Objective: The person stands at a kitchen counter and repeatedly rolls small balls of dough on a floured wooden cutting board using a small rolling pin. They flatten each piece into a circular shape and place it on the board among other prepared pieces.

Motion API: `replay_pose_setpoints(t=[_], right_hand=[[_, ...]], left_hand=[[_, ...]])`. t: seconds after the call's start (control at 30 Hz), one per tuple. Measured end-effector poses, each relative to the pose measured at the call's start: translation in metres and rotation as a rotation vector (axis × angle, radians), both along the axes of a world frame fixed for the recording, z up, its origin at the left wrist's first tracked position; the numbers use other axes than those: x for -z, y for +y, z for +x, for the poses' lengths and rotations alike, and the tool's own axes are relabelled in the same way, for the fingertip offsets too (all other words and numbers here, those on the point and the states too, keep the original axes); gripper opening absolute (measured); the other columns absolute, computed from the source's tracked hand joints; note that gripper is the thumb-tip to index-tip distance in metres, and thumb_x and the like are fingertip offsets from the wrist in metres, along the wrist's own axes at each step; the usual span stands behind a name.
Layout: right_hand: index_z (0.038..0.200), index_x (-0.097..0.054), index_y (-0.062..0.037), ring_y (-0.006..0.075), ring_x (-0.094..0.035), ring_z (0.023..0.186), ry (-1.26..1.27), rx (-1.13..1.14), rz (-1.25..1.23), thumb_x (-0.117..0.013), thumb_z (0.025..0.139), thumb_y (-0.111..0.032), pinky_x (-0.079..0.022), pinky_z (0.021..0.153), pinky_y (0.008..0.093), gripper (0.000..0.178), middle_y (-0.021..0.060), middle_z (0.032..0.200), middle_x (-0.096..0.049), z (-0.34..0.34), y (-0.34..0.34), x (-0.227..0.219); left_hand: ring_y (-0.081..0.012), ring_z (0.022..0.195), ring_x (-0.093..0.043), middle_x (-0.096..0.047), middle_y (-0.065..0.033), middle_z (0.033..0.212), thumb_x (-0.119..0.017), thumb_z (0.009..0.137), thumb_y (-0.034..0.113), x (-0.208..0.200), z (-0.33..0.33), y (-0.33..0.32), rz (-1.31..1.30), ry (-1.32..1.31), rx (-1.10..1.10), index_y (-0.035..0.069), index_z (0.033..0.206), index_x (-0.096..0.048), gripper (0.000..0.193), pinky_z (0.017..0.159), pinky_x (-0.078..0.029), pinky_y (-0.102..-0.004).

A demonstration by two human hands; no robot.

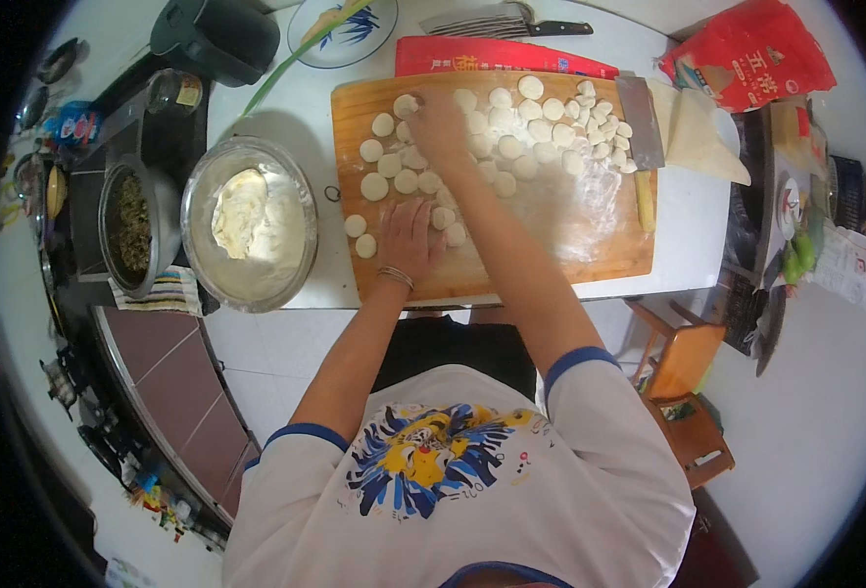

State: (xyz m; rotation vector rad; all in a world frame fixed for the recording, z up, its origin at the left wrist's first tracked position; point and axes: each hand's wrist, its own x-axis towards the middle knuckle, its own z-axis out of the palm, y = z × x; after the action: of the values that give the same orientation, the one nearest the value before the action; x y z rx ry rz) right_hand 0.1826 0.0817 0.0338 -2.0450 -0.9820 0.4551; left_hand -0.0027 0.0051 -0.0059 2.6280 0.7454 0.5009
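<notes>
On the floured wooden board (pixel 590 260) lie many small flattened dough discs (pixel 375 186). My left hand (pixel 411 233) rests palm down at the board's near left, fingers stretched out among the discs. Farther up, my right hand (pixel 438 127) reaches over the discs at the far left, its fingertips beside or on one dough disc (pixel 406 106). Motion blur hides how those fingers are set. Uncut-round dough lumps (pixel 600 127) are bunched at the far right of the board. A short pale yellow stick (pixel 645 201) lies along the right edge.
Left of the board stands a metal bowl (pixel 301 265) holding a dough mass (pixel 247 216); beyond it is a pot (pixel 168 230) of chopped greenish filling. A grey metal blade (pixel 640 122) overlaps the board's right edge. A black-handled knife (pixel 560 28) and red bag (pixel 751 59) lie behind.
</notes>
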Motion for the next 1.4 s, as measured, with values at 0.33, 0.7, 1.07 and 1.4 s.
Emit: replay_pose_setpoints(t=[0.33, 0.7, 1.07, 1.4], right_hand=[[0.107, -0.066, -0.0096, 0.0341, -0.059, 0.093, -0.524, 0.54, -0.083, -0.069, 0.076, -0.011, -0.048, 0.081, 0.0447, 0.031, 0.0137, 0.102, -0.06, 0.148, -0.145, -0.006], [0.096, -0.068, -0.0108, 0.0261, -0.059, 0.095, -0.817, -0.057, -0.23, -0.063, 0.078, -0.008, -0.045, 0.085, 0.0417, 0.019, 0.0061, 0.096, -0.066, 0.184, -0.139, -0.016], [0.095, -0.063, -0.0037, 0.0361, -0.059, 0.085, -0.256, 0.029, -0.148, -0.065, 0.077, 0.0, -0.048, 0.074, 0.0441, 0.019, 0.0167, 0.086, -0.059, 0.063, -0.245, -0.019], [0.101, -0.063, -0.0038, 0.0386, -0.059, 0.087, -0.167, -0.031, -0.141, -0.068, 0.074, 0.002, -0.05, 0.076, 0.0438, 0.027, 0.017, 0.095, -0.06, 0.059, -0.259, -0.017]], left_hand=[[-0.0306, 0.123, -0.047, -0.051, -0.0134, 0.127, -0.067, 0.08, 0.034, -0.011, 0.005, -0.002, -0.039, 0.045, -0.009, 0.007, 0.128, -0.051, 0.057, 0.111, -0.031, -0.0511], [-0.0312, 0.122, -0.045, -0.049, -0.0129, 0.127, -0.066, 0.08, 0.033, -0.013, 0.006, -0.001, 0.002, 0.022, -0.01, 0.008, 0.129, -0.05, 0.057, 0.111, -0.031, -0.0515], [-0.0317, 0.123, -0.044, -0.048, -0.0136, 0.127, -0.066, 0.08, 0.034, -0.01, 0.006, -0.003, -0.02, 0.018, -0.012, 0.009, 0.13, -0.048, 0.06, 0.111, -0.03, -0.053], [-0.0316, 0.122, -0.045, -0.049, -0.0139, 0.127, -0.065, 0.081, 0.034, -0.009, 0.005, -0.001, 0.02, 0.008, -0.007, 0.007, 0.128, -0.05, 0.056, 0.111, -0.03, -0.0514]])
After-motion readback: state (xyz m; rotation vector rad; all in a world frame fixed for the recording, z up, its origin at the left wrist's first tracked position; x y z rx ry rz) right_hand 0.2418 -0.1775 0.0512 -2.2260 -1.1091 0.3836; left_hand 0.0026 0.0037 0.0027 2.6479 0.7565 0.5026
